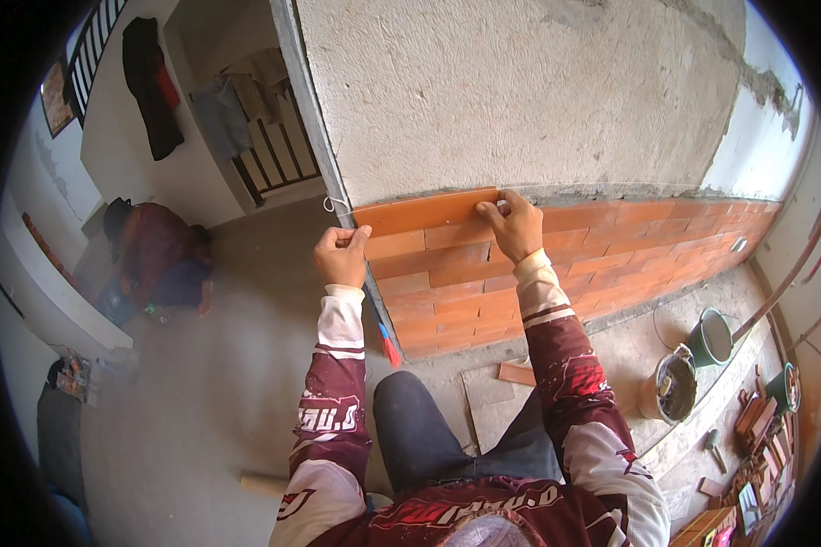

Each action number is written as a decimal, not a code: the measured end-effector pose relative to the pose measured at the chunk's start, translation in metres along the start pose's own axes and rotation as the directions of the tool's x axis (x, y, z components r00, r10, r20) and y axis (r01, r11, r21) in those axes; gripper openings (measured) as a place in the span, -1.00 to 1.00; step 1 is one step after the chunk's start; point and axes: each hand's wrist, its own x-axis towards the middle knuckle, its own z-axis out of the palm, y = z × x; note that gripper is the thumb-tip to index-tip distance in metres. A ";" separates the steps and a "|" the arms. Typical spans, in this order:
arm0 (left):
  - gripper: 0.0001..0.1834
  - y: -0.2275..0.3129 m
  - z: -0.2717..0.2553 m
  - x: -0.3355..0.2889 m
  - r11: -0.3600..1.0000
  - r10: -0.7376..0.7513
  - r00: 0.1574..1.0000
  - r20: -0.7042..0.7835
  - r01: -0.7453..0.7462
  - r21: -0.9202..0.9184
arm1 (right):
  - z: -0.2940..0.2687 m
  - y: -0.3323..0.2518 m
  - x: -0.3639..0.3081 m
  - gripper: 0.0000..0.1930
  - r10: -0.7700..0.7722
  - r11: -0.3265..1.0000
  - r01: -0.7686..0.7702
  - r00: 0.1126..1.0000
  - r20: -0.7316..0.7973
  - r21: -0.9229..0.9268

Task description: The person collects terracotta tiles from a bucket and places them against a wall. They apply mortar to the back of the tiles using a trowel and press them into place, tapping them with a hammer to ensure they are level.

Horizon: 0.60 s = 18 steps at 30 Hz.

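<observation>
A long orange brick tile (426, 211) lies against the wall along the top of the tiled rows. My right hand (520, 228) grips its right end, thumb on the face and fingers at the upper edge. At the wall's left corner my left hand (341, 259) is closed, its thumb and fingertips pinched at the tile's left end. A thin white string (611, 187) runs along the wall just above the tiles, with a loop at the corner. Below, rows of orange brick tiles (556, 260) cover the lower wall.
Right of me stand a mortar bucket (668, 387) and a green bucket (710, 339). Stacked tiles (762, 428) and a mallet-like tool (716, 449) lie farther right. One loose tile (517, 373) lies near my knees. Another person (160, 260) crouches at left. A red-tipped brush (389, 349) hangs by the corner.
</observation>
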 end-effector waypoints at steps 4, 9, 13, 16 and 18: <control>-0.62 -0.013 -0.002 0.008 0.999 -0.022 0.999 -0.047 0.025 0.049 | 0.001 -0.002 0.002 -0.62 -0.021 1.000 0.021 1.000 -0.008 0.021; -0.56 -0.019 -0.001 0.011 0.993 -0.114 0.993 -0.033 0.114 0.016 | 0.000 0.003 0.005 -0.60 -0.032 0.999 0.032 0.999 0.020 -0.007; -0.56 -0.023 -0.004 0.014 0.995 -0.098 0.995 -0.025 0.098 0.001 | 0.000 -0.002 0.005 -0.60 0.004 0.999 -0.005 0.999 0.036 0.032; -0.55 -0.020 -0.005 0.014 0.995 -0.096 0.995 -0.018 0.096 0.004 | -0.001 -0.004 0.005 -0.61 0.017 0.999 -0.019 0.999 0.038 0.038; -0.55 -0.021 -0.006 0.013 0.995 -0.099 0.995 -0.016 0.099 0.005 | -0.001 -0.007 0.003 -0.61 0.053 0.997 -0.056 0.997 0.052 0.056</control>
